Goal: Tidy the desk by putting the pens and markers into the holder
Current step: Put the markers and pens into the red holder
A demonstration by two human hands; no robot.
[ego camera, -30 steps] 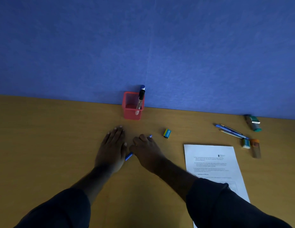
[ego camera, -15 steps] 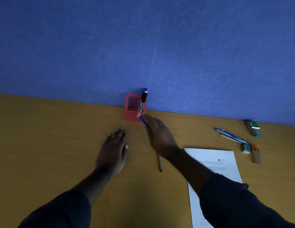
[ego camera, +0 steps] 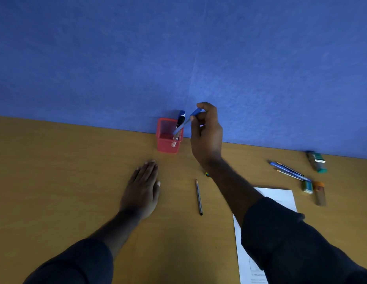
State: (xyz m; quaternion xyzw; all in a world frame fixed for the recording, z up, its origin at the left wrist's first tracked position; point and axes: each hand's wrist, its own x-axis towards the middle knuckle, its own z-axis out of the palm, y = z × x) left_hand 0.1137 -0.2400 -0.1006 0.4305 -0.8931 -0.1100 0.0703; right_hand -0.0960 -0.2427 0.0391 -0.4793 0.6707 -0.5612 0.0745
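Note:
A red mesh holder [ego camera: 165, 140] stands at the desk's back edge against the blue wall, with a black-and-blue marker [ego camera: 181, 118] upright inside it. My right hand [ego camera: 207, 136] is raised just right of the holder and pinches a blue pen [ego camera: 188, 120] by its cap end; the pen slants down with its tip inside the holder's mouth. My left hand [ego camera: 143, 189] lies flat on the desk in front of the holder, fingers together, holding nothing. A dark pencil [ego camera: 198, 197] lies on the desk between my arms. Several blue pens and pencils [ego camera: 289, 171] lie far right.
A printed paper sheet [ego camera: 281, 198] lies under my right forearm. At the far right are a teal-capped object [ego camera: 316, 160], a small green eraser [ego camera: 307, 187] and an orange-capped tube [ego camera: 319, 193]. A small colourful eraser [ego camera: 207, 174] peeks out beside my right wrist.
My right hand picked the blue pen up from the desk, carried it up to the holder and now tips its end into the opening. My left hand stayed flat.

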